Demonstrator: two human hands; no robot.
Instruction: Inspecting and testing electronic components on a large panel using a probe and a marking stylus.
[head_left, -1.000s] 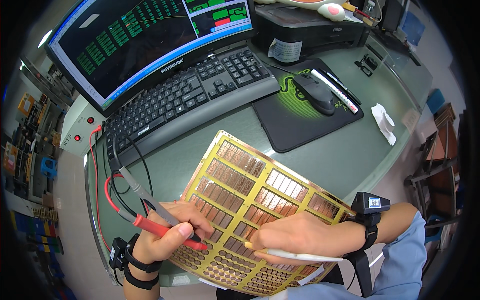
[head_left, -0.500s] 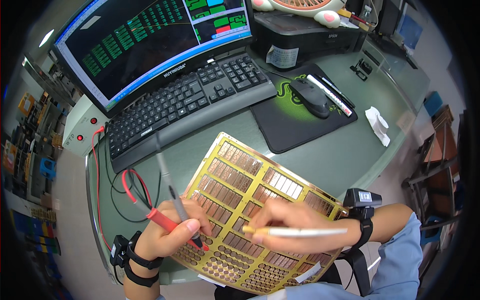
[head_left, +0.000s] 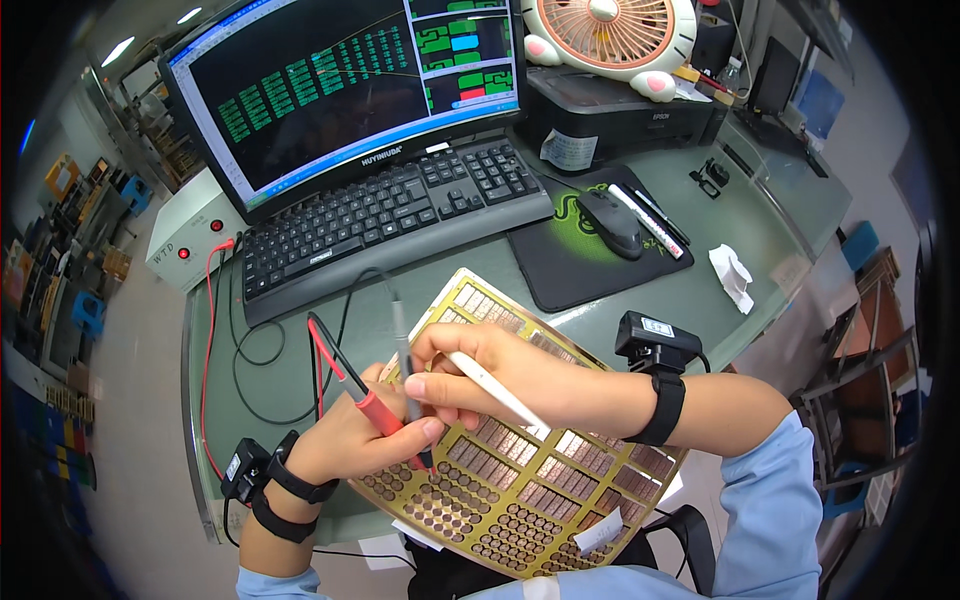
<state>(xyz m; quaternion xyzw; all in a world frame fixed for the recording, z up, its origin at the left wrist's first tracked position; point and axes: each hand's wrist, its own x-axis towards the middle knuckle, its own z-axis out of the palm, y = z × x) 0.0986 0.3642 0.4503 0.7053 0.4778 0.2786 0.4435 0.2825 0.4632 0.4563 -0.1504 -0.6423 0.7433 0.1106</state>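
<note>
A gold-yellow circuit board panel (head_left: 515, 488), with copper-coloured rectangular blocks and rows of round pads, leans at the table's front edge. My left hand (head_left: 345, 440) is closed around a red test probe (head_left: 380, 413), whose tip points down at the round pads. Close beside it, my right hand (head_left: 500, 365) has thumb and fingers closed at a grey test probe (head_left: 401, 330). A white pen (head_left: 497, 390) also lies across the right hand, tucked in its grip. The fingertips of both hands overlap, so the grey probe's lower end is partly hidden.
A keyboard (head_left: 400, 215) and monitor (head_left: 300, 100) stand behind the panel. Probe leads run left to a grey box (head_left: 190, 235). Right of these are a mouse (head_left: 608, 225) on a mat (head_left: 560, 275), a marker (head_left: 650, 222), crumpled paper (head_left: 732, 280), a printer (head_left: 625, 125) and a fan (head_left: 610, 35).
My right hand has moved left and up to meet my left hand, and now closes at the grey probe that the left hand held. The white pen has swung to a steep slant.
</note>
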